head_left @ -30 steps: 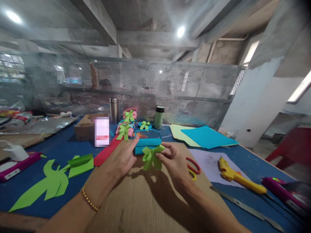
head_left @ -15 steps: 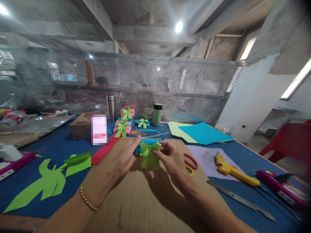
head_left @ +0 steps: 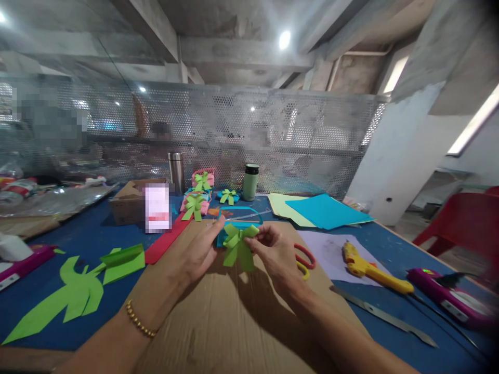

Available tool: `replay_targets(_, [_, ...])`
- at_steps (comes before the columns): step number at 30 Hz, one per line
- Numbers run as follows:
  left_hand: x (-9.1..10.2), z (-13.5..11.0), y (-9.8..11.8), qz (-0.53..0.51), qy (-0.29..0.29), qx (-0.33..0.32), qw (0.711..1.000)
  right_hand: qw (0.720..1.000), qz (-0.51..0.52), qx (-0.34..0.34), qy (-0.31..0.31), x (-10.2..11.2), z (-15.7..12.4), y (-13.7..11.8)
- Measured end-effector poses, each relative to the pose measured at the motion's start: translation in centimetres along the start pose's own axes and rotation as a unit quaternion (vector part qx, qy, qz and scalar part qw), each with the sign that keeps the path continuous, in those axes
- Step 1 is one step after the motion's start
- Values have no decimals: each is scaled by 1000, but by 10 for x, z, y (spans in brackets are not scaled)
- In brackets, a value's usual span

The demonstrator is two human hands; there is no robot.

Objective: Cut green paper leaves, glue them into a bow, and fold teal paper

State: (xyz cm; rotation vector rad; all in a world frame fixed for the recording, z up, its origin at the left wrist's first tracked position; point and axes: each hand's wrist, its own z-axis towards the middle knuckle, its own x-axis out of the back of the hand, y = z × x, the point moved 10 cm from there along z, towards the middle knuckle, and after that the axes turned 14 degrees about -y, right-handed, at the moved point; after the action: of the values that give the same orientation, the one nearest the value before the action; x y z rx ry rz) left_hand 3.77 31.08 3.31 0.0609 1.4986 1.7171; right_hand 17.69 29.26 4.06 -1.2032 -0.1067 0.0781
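Note:
Above the cardboard I hold a small blue handbag (head_left: pixel 220 239) of paper or felt, its thin strip handle arching over the top. A light green bow (head_left: pixel 238 246) with two hanging tails covers its front. My left hand (head_left: pixel 203 253) is closed on the bag's left side, thumb up by the handle. At the bow's right loop, the thumb and fingers of my right hand (head_left: pixel 272 246) pinch the green material. Scissors (head_left: pixel 306 258) with red and yellow handles lie right beside that hand, partly hidden by it.
Cardboard (head_left: pixel 202 322) covers the middle of the blue table. On the right lie a yellow glue gun (head_left: pixel 374 274), a metal blade (head_left: pixel 390 316) and a purple power strip (head_left: pixel 448 296). Green cutouts (head_left: pixel 80 291) lie left; finished pink bags (head_left: pixel 195 205), a steel flask (head_left: pixel 176 174) and a green tumbler (head_left: pixel 250 183) stand behind.
The whole view has shifted slightly, so everything appears a little further left. Both hands keep the same hold on the bag and bow.

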Motion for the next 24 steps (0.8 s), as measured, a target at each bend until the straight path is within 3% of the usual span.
replay_targets(24, [-4, -1, 1, 8, -21, -13, 1000, 1000, -12, 6, 17, 4, 3, 4])
